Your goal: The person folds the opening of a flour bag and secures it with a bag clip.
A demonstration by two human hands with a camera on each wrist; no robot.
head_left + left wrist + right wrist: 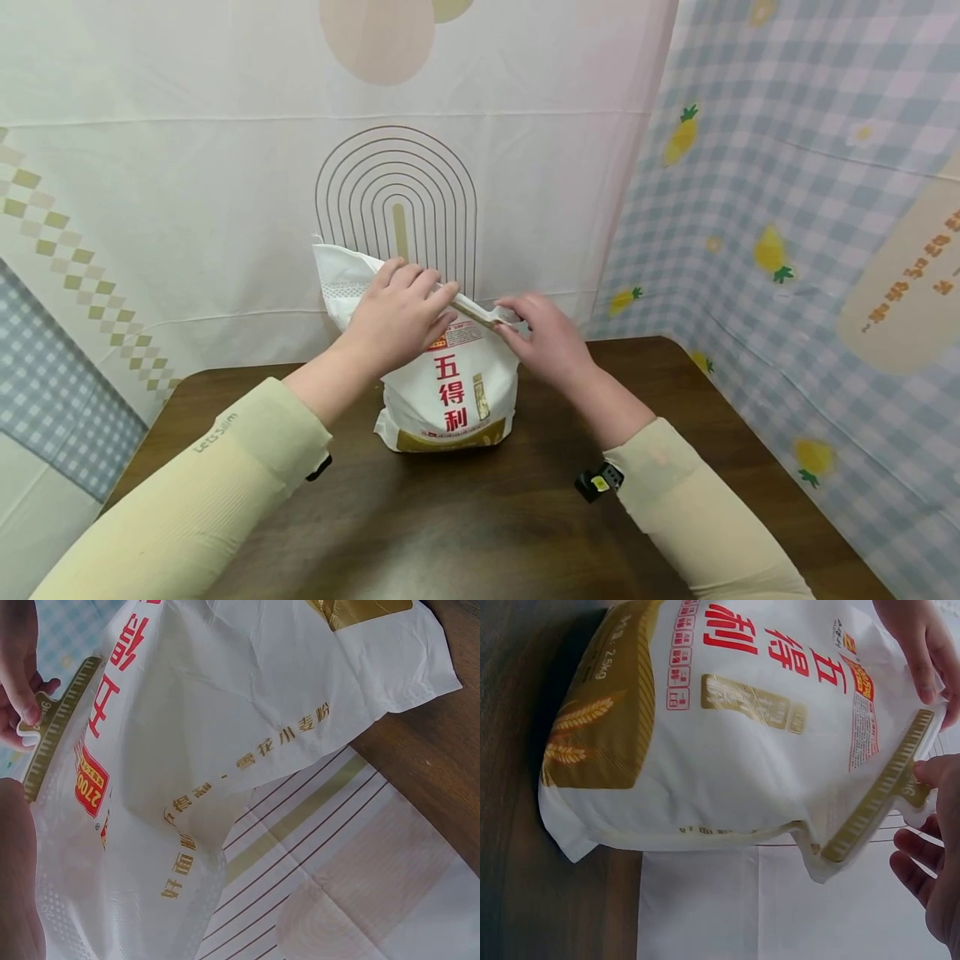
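Observation:
A white flour bag (450,379) with red characters stands upright on the table. Across its top edge sits an olive-gold sealing clip (881,787) with a toothed bar, over part of the bag's width. My right hand (551,337) pinches the clip's handle between thumb and fingers at the right end of the bag top. Over the bag's upper edge, left of the clip, my left hand (405,317) grips the plastic, fingers on the far side and thumb in front. The bag's upper left corner sticks up loosely beyond that hand.
The dark brown wooden table (450,525) has a white patterned cloth (225,192) hanging behind it. A blue checked cloth (750,250) hangs along the right side. A small black device (598,482) is at the right wrist.

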